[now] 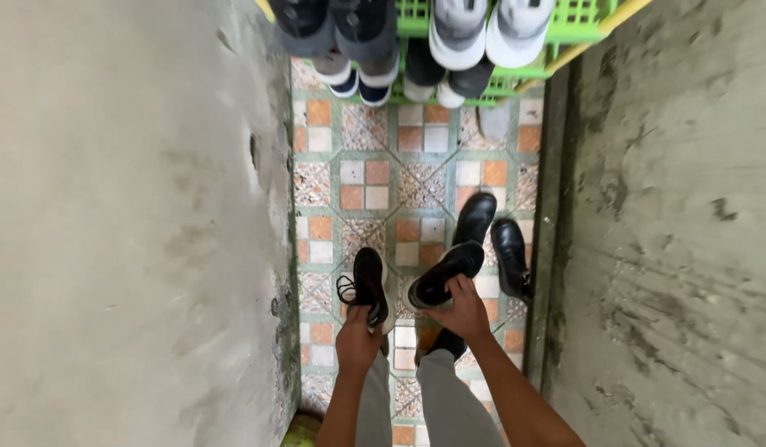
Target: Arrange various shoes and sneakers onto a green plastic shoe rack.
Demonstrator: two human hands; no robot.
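Note:
My left hand (356, 335) grips the heel of a black sneaker (369, 281) with loose black laces, held toe-forward above the floor. My right hand (464, 310) grips the heel of a second black sneaker (445, 273) with a white sole edge, tilted to the right. Both hands are at waist height over my grey trouser legs (433, 401). Just beyond the right-hand sneaker, a pair of black leather shoes (492, 236) stands on the patterned tile floor (399, 174).
A green plastic shoe rack (573, 25) with yellow posts stands ahead, holding grey, white and dark sneakers (457, 33). Rough concrete walls (126, 223) close in on both sides, leaving a narrow tiled passage. A green object (300, 432) lies at the bottom left.

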